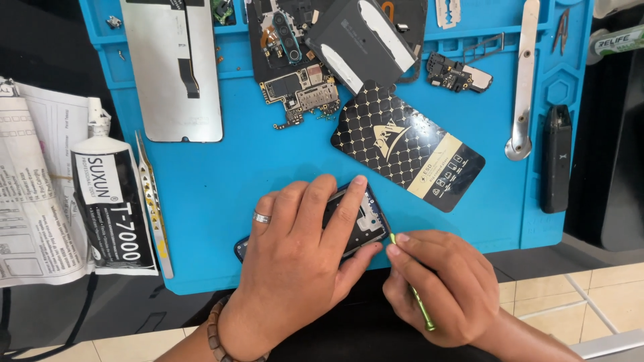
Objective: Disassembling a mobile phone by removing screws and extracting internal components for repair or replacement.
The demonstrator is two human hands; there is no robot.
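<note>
My left hand [295, 258] lies flat on a dark blue phone frame [365, 218] on the blue work mat [268, 167], pinning it down, with a ring on one finger. My right hand [439, 285] grips a thin green tool [419, 305] like a pen. Its tip touches the frame's lower right edge, just by my left thumb. Most of the frame is hidden under my left hand.
A black-and-gold card [406, 151] lies just beyond the frame. A phone screen panel [176, 67], a circuit board [298, 90], a dark battery [359, 40], a metal pry bar [523, 80] and tweezers [154, 208] are on the mat. A glue tube [114, 201] rests left.
</note>
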